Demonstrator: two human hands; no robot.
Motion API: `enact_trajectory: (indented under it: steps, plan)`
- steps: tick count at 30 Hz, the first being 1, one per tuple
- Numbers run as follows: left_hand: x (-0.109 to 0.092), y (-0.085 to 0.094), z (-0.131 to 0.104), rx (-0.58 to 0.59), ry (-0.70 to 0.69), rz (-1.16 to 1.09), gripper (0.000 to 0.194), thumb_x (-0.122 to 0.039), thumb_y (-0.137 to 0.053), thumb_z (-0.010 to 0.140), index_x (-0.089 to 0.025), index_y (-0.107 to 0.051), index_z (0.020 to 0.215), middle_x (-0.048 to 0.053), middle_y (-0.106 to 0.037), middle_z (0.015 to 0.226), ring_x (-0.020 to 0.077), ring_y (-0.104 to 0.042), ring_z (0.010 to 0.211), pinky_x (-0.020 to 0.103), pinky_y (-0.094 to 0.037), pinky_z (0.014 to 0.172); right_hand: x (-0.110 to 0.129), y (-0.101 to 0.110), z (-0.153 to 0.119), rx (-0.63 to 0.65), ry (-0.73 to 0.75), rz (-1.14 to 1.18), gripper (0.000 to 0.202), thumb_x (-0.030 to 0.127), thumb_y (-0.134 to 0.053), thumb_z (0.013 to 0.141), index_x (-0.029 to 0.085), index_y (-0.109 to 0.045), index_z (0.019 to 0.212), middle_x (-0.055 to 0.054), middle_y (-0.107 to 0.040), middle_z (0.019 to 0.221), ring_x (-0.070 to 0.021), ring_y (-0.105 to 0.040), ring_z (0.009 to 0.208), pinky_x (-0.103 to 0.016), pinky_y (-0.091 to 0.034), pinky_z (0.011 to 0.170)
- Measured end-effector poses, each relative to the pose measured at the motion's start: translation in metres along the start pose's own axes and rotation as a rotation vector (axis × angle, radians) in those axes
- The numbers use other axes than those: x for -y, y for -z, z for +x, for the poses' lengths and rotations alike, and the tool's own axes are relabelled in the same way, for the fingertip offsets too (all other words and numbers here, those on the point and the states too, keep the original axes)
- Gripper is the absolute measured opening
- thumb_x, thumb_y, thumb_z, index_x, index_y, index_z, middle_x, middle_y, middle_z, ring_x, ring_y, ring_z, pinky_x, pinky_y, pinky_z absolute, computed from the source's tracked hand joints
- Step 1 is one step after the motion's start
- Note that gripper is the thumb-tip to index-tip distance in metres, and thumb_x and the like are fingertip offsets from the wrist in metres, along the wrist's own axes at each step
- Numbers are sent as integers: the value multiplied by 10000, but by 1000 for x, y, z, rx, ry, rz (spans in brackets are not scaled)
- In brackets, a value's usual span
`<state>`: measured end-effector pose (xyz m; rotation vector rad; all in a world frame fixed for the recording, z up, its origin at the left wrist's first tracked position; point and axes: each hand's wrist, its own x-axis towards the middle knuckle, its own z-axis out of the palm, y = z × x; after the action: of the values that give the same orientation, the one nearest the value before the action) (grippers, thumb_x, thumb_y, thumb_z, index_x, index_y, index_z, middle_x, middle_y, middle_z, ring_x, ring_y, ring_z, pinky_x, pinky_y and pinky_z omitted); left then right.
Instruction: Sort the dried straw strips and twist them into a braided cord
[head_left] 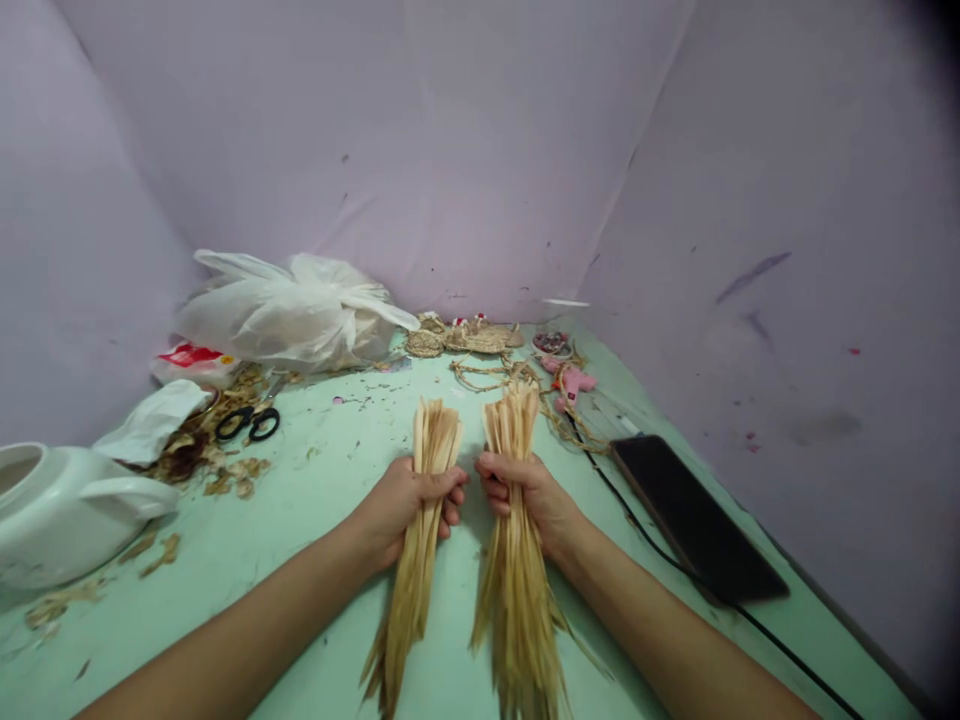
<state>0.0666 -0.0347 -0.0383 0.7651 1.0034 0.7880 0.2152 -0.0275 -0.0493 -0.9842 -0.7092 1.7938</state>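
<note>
My left hand (418,498) is closed around a bundle of dry straw-coloured fibre strips (420,565), its thumb lying across the front. A second, thicker bundle of the same strips (521,600) is gripped in my right hand (529,492). Both bundles stand roughly upright, side by side with a narrow gap between them. Their trimmed-looking top ends point away from me, and the loose, frayed ends hang toward me. The palms and the strips inside the fists are hidden.
On the green tabletop (322,590), a white pitcher (52,510), black-handled scissors (247,424) and dry scraps lie left. A white plastic bag (292,310) and woven pieces (469,338) are at the back. Right are a pink item (574,380), a dark phone-like slab (697,515) and a black cable (637,525).
</note>
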Motion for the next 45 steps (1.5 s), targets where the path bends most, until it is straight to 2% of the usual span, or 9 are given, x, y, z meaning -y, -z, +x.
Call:
enact_trajectory:
  steps: [5,9,16,26,30,33,36,41,45]
  plan:
    - [2,-10,-3,29,-5,68,247,-291,-701,566,-106,-557,642,7,-537,541,93,-488,415,204,-399,375,-5,-3,-1,-14,84,-177,225,251,-676,560,126,-495,509,11,-495,401,-77,-455,378,-176,-269,353]
    - [2,-4,1,-61,-2,25,255,-306,-690,571,-99,-564,650,24,-556,533,100,-505,437,207,-401,411,-3,-3,1,-139,51,-173,193,204,-689,509,130,-517,554,65,-437,357,-48,-369,311,-185,-280,347]
    - [3,-2,0,-96,-20,121,262,-295,-705,544,-125,-524,625,-55,-417,382,40,-351,342,146,-240,326,-4,-1,1,-141,77,-186,168,196,-662,503,130,-529,581,69,-438,351,-50,-366,305,-185,-276,344]
    - [2,-1,3,-165,-8,21,204,-231,-658,530,-142,-493,612,-48,-423,357,48,-341,308,163,-252,325,-3,-1,2,-186,79,-168,171,178,-656,500,140,-494,540,68,-429,358,-53,-363,313,-195,-276,353]
    - [3,0,1,-123,-27,58,216,-260,-662,545,-140,-490,595,-47,-417,355,44,-334,316,161,-239,329,-3,-1,0,-141,92,-187,202,224,-681,519,145,-504,574,64,-441,392,-61,-380,345,-199,-290,364]
    - [5,-3,-1,-157,-86,144,224,-273,-667,554,-139,-489,577,-42,-427,360,48,-353,333,163,-254,342,-3,-5,-4,-55,118,-245,240,293,-705,535,138,-551,635,37,-504,462,-66,-403,387,-197,-281,367]
    - [6,-5,-2,-173,-116,203,190,-251,-650,571,-138,-497,575,-37,-442,371,58,-376,339,175,-280,354,-3,-9,-7,29,129,-282,220,286,-696,553,127,-590,661,-2,-571,550,-81,-447,439,-207,-306,395]
    - [3,-2,1,-238,-115,128,165,-217,-635,559,-139,-495,598,-38,-453,372,55,-370,330,172,-278,354,-1,-3,-2,-153,94,-259,218,215,-709,479,125,-571,623,14,-541,534,-92,-465,467,-207,-324,403]
    - [2,1,2,-184,-87,104,183,-243,-649,553,-132,-514,608,-31,-452,364,63,-373,324,172,-254,331,-1,-1,0,-133,111,-265,224,203,-690,490,118,-587,670,2,-562,574,-95,-480,491,-202,-347,413]
